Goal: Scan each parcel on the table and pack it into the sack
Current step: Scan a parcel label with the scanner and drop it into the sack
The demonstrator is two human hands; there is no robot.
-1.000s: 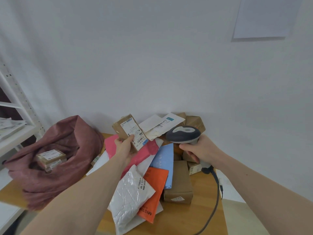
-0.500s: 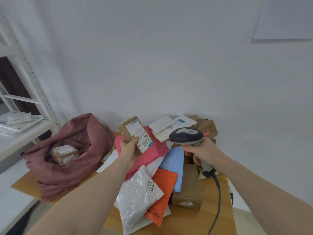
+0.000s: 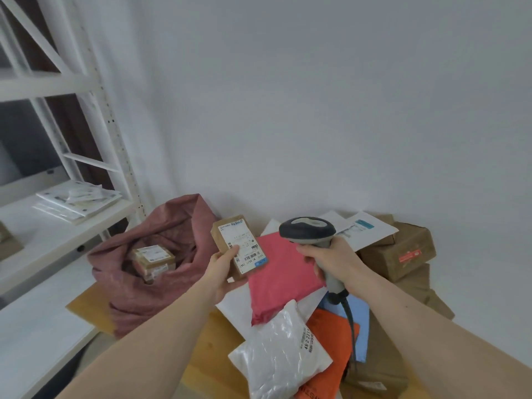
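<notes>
While your left hand (image 3: 223, 267) grips a small labelled box (image 3: 237, 244) above the table (image 3: 207, 352), your right hand's (image 3: 331, 259) fingers wrap the scanner (image 3: 309, 231) beside it.

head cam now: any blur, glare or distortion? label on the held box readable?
Head view: soft even light, no hard shadows; faint sheen on the white bubble mailer. Wide-angle bending shows in the shelf rack, and the left edge is smeared. The small box in the left hand is fairly sharp: barcodes visible, fine print not legible. Scanner in the right hand is clear.
</notes>
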